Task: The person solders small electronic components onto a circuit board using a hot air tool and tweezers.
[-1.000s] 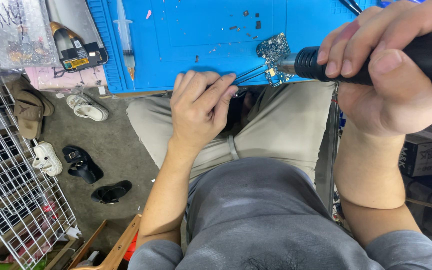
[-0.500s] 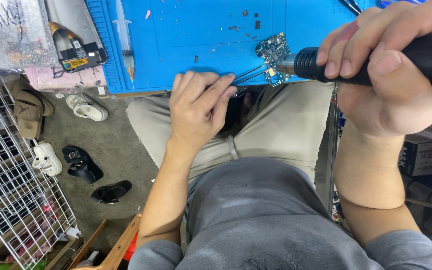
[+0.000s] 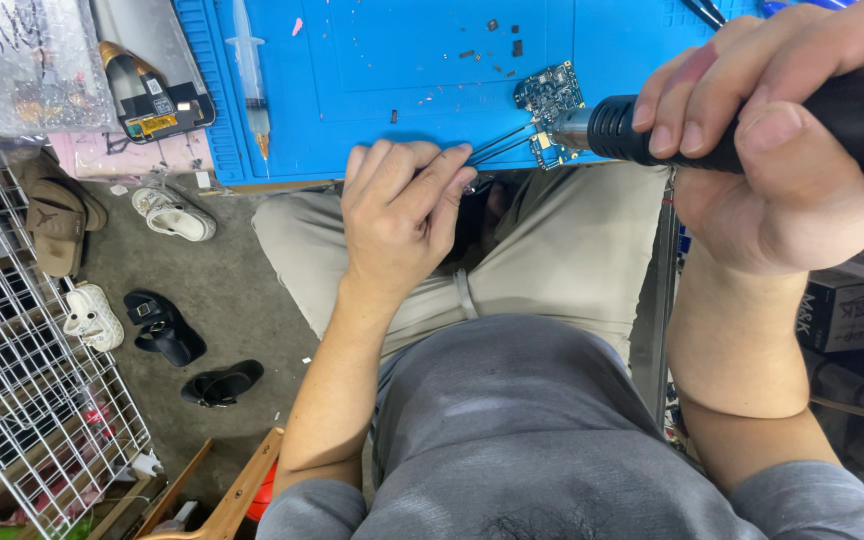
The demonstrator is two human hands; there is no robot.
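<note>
Tweezers (image 3: pixel 500 143): held in the left hand (image 3: pixel 399 215), fingers pinched together on the handle; the two thin tips reach to the edge of the circuit board (image 3: pixel 550 108).
Left hand: it rests at the near edge of the blue mat (image 3: pixel 372 60), above the person's lap.
Hot-air tool (image 3: pixel 752 125): black barrel, gripped fully by the right hand (image 3: pixel 782 150), fingers wrapped closed around it; the metal nozzle points at the board and is just beside it.
Circuit board: small, blue-green, it lies on the blue mat near its front edge, between the tweezer tips and the nozzle.
Loose parts (image 3: pixel 497 40): several tiny dark pieces are scattered on the mat behind the board.
Syringe (image 3: pixel 250 80): it lies on the left part of the mat, well apart from the work.
Floor: sandals and shoes (image 3: pixel 167 330) beside a white wire rack (image 3: pixel 22 400).
Doing this step well: in my judgement the nozzle should stay steady over one spot and not touch the board, while the tweezers hold with only light pressure, so nothing small slides away. The wrist resting on the mat edge helps against shaking.
Compared with one second ago: I see almost no change. Both hands keep the same pose, the tweezers and nozzle stay on the same place of the board, and the things on the mat did not move.
</note>
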